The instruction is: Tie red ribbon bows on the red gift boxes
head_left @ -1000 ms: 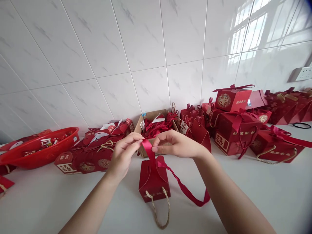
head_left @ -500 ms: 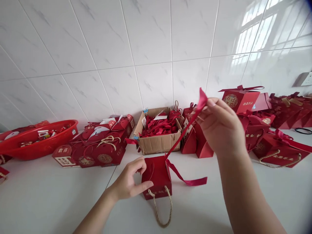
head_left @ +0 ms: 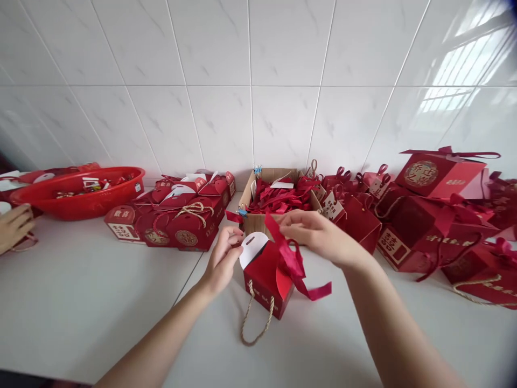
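Gift box (head_left: 262,295), dark red card with gilt lettering, stood on the white countertop (head_left: 210,337), just in front of the cardboard carton (head_left: 262,222) of ribbons. Rope handle (head_left: 250,343), twisted, hung down the near face. White-lined flap (head_left: 252,250), slotted, raised; its edge seems to be pinched between thumb and fingers of the left hand (head_left: 224,256). Red satin ribbon (head_left: 291,260), apparently gripped near one end by the fingertips of the right hand (head_left: 317,235); its other end is trailed beside the box. Whether the ribbon is passed through the opposite flap cannot be told. Step in hand, as judged: flap steadied, ribbon readied for threading. For the next move, the slot should be held steady and the ribbon end kept flat and narrow.
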{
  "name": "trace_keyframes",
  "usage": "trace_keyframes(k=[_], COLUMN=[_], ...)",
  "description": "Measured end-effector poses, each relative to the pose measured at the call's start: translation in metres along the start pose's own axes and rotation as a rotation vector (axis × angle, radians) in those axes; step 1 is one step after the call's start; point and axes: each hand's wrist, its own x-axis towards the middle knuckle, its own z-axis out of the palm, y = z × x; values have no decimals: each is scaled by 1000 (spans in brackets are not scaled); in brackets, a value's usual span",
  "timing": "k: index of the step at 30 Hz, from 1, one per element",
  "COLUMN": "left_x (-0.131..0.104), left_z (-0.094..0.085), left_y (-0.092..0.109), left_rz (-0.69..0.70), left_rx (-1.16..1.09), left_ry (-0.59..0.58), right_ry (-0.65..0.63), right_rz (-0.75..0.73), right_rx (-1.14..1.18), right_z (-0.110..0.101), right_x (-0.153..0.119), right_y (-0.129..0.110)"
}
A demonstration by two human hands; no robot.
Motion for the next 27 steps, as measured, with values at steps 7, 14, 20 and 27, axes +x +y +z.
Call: trace_keyframes(k=[7, 14, 20, 27], left_x=[-2, -3, -3, -4], left_z=[6, 7, 6, 6], left_y=[0, -1, -2, -2], left_rz=[-23, -13, -12, -17], left_rx=[-105, -118, -100, -108], left_ry=[-11, -19, -15, -26], right_ry=[-239, -343, -298, -265], right_rz=[197, 185, 213, 241], right_rx=[-56, -34, -8, 25], right_z=[19, 17, 18, 20], right_x=[19, 23, 23, 24], right_y=[23, 32, 28, 30])
